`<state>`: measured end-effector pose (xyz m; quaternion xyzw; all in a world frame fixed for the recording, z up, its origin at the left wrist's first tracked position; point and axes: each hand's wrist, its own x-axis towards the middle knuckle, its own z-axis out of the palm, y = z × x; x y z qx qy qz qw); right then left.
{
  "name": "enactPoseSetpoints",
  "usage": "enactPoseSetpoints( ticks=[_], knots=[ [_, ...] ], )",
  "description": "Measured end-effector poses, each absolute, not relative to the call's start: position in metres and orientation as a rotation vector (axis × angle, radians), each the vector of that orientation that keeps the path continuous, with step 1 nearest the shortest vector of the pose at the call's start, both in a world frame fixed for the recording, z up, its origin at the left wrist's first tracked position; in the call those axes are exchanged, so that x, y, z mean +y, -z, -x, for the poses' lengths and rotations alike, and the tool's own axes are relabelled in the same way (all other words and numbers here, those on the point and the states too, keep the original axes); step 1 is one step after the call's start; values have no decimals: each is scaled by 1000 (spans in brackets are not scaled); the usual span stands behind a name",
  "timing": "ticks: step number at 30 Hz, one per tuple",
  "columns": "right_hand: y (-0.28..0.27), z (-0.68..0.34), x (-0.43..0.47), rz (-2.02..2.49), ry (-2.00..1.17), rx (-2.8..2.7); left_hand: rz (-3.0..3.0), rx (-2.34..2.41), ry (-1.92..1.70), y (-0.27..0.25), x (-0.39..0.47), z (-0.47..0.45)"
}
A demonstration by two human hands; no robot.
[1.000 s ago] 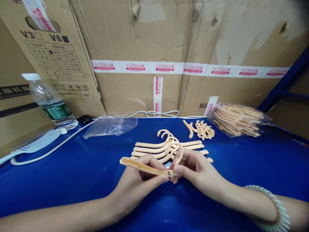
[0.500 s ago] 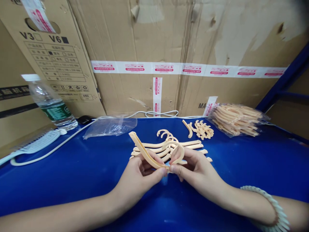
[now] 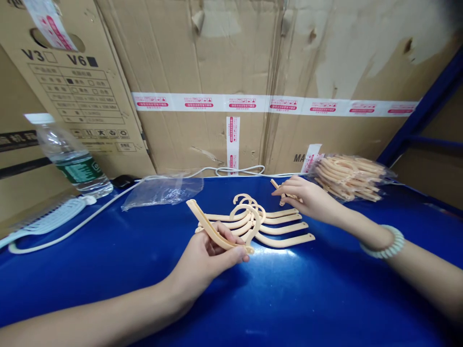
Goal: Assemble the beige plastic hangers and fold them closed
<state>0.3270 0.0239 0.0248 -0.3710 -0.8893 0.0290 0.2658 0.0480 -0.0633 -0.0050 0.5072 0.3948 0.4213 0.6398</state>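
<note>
My left hand (image 3: 217, 258) is closed around one curved arm of a light-wood-coloured clothes hanger (image 3: 208, 226), with its grooved side towards me. A hook (image 3: 257, 221) rises from this piece's inner end, by my thumb. Behind it, several hangers (image 3: 285, 240) lie overlapping on the blue table, their hooks pointing away. My right hand (image 3: 302, 193) is over a small pile of loose hanger parts (image 3: 275, 184) at the back right. Its thumb and fingers are apart, with pieces between them; the palm hides most of the pile.
A clear bag of hanger parts (image 3: 350, 176) lies at the back right. An empty-looking plastic bag (image 3: 164, 190), a water bottle (image 3: 72, 156) and a white brush (image 3: 54, 217) are on the left. A white cable (image 3: 108, 205) runs along the back, before cardboard boxes (image 3: 195, 62).
My right hand has let go of the hanger and moved away to the back right, onto the loose parts. My left hand keeps its hold, almost in place.
</note>
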Motion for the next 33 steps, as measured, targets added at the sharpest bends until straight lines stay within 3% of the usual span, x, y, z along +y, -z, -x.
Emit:
enactPoseSetpoints(
  ticks=[7, 12, 25, 33],
  knots=[
    [-6, -353, 56, 976, -62, -2570, -1153, 956, -1003, -2, -68, -52],
    [-18, -334, 37, 1005, -107, -2190, -1127, 949, -1006, -4, -69, -52],
    [-38, -281, -40, 885, -1386, -1194, -1117, 901, -994, 5, -63, -48],
    [-20, -270, -44, 848, -1613, -900, -1083, 880, -1002, 5, -61, -48]
  ],
)
